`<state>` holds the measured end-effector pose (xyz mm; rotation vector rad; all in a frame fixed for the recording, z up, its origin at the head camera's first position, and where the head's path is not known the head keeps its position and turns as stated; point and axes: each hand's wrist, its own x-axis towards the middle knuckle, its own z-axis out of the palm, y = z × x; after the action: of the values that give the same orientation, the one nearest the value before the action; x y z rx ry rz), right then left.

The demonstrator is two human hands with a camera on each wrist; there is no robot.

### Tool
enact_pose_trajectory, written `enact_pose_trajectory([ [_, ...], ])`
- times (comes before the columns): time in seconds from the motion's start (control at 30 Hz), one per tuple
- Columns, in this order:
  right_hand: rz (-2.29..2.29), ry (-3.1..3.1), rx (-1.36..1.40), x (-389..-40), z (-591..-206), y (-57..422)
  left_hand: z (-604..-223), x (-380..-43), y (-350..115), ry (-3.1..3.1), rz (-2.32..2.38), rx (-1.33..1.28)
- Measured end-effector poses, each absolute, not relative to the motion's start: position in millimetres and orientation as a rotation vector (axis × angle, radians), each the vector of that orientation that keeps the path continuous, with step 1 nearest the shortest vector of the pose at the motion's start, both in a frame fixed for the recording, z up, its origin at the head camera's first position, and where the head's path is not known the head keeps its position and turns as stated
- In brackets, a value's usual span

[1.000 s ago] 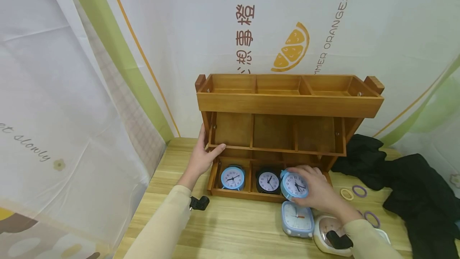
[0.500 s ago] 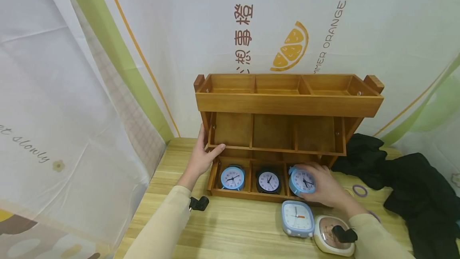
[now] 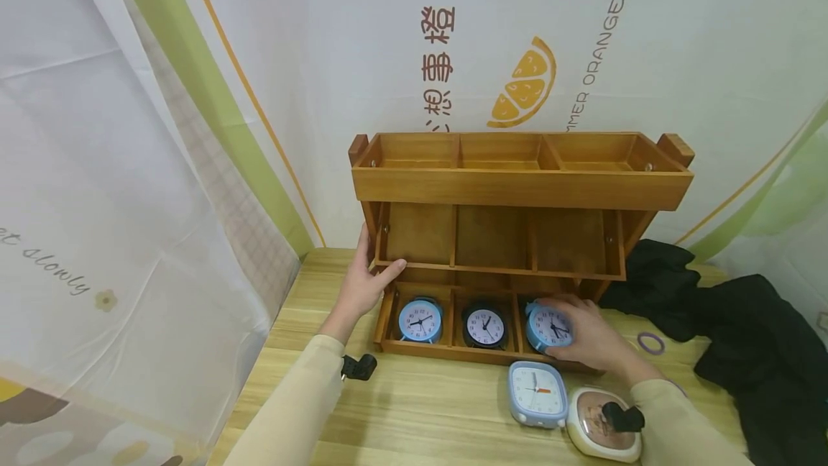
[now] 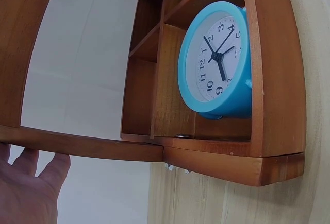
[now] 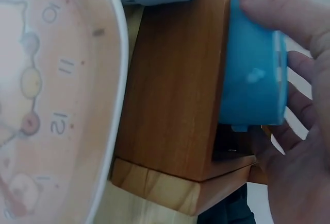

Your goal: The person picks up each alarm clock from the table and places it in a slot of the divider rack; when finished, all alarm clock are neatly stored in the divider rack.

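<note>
A three-tier wooden organizer box (image 3: 520, 189) stands unfolded on the table. My left hand (image 3: 362, 282) is at its left side, thumb on the middle tray's front edge; in the left wrist view fairly straight fingers touch the side bar. My right hand (image 3: 591, 333) holds a light-blue twin-bell alarm clock (image 3: 548, 326) in the bottom tray's right compartment, thumb at its front side and fingers behind. A blue alarm clock (image 3: 420, 321) sits in the left compartment, a black alarm clock (image 3: 485, 326) in the middle one. The right compartment's floor is mostly hidden.
In front of the box stand a square blue-rimmed clock (image 3: 537, 390) and a cream clock (image 3: 598, 416), partly under the right wrist. Black cloth (image 3: 737, 336) and a purple ring (image 3: 650, 343) lie at the right. A white printed curtain (image 3: 310, 92) hangs behind.
My right hand has moved right with the light-blue clock, from over the divider beside the black clock into the right compartment. The left hand keeps its place.
</note>
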<state>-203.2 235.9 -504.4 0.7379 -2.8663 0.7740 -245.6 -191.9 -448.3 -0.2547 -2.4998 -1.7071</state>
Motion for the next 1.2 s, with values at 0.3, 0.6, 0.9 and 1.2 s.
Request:
enact_pose_trajectory([
  [0.3,0.801,-2.918,0.749,-208.0,-513.3,241.4,-447.9,-244.7,-191.6,-2.479,-1.727,-0.271],
  [0.6,0.853,-3.002,0.717,-209.1,-513.1,242.3,-446.7,-245.2,-191.2,-2.468,-1.753,-0.281],
  [0.9,0.858,-3.033,0.711,-205.9,-510.3,241.5,-447.2,-245.3,-192.5,-2.481,-1.744,-0.264],
  [1.2,0.923,-2.863,0.734,-181.2,-503.0,238.0,-448.1,-243.8,-192.3,-2.492,-1.699,-0.256],
])
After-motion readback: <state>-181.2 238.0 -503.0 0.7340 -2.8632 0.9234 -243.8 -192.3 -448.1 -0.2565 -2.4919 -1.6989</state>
